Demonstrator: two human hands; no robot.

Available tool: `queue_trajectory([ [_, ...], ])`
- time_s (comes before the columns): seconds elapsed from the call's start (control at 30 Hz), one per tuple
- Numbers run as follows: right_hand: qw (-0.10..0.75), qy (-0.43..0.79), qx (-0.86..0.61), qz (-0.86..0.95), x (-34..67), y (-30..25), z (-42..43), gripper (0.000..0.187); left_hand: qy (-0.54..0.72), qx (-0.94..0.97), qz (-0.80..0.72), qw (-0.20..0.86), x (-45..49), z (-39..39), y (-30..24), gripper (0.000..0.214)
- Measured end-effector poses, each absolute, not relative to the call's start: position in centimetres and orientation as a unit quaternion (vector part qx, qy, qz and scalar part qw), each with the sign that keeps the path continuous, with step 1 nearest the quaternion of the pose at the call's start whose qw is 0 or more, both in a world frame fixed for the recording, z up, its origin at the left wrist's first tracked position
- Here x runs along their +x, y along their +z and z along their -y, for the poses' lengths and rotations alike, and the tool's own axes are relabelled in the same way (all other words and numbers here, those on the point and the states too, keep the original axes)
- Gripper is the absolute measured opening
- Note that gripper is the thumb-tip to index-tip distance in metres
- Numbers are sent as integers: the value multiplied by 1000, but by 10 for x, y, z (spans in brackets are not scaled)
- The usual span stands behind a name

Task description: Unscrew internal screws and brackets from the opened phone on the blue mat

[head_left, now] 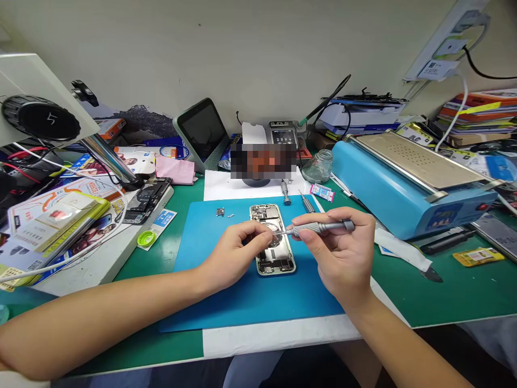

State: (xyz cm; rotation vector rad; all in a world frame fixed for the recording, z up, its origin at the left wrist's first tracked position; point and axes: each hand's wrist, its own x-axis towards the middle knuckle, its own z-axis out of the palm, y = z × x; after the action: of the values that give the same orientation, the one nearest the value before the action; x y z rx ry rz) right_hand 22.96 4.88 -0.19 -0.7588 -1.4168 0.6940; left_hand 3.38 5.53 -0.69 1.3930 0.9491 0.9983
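Note:
An opened phone (278,253) lies on the blue mat (210,226), its inner parts and a round coil showing. Above it my right hand (343,242) grips a grey screwdriver (323,227), held nearly level with the tip pointing left. My left hand (242,248) is over the phone's left side, thumb and fingers pinched close to the screwdriver's tip. Whatever sits between those fingers is too small to make out. Two small parts, among them a dark metal piece (220,212), rest on the mat left of the phone.
Behind the phone stand another screwdriver (285,193) and a glass jar (319,166). A blue heating machine (388,194) takes up the right side, with a knife (430,274) in front. Boxes (60,215), a phone board (147,200) and a green cap (146,238) are at left.

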Motion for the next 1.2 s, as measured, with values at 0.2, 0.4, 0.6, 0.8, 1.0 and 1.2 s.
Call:
queue_trajectory([
  [0.2, 639, 306, -344, 616, 230, -1, -49, 40, 422, 586, -407, 559, 34, -56, -5, 29],
  [0.4, 637, 305, -344, 618, 230, 0, -49, 41, 426, 585, -403, 560, 35, -56, -6, 28],
  [0.6, 640, 296, -342, 621, 230, 1, -50, 40, 424, 587, -400, 562, 35, -56, -6, 30],
  [0.8, 640, 301, -347, 616, 230, 0, -50, 40, 421, 589, -405, 558, 35, -55, -5, 31],
  [1.0, 638, 301, -348, 617, 230, 1, -50, 40, 419, 593, -409, 554, 35, -55, -5, 31],
  [1.2, 639, 304, -345, 617, 229, 2, -50, 40, 417, 597, -410, 550, 35, -56, -5, 29],
])
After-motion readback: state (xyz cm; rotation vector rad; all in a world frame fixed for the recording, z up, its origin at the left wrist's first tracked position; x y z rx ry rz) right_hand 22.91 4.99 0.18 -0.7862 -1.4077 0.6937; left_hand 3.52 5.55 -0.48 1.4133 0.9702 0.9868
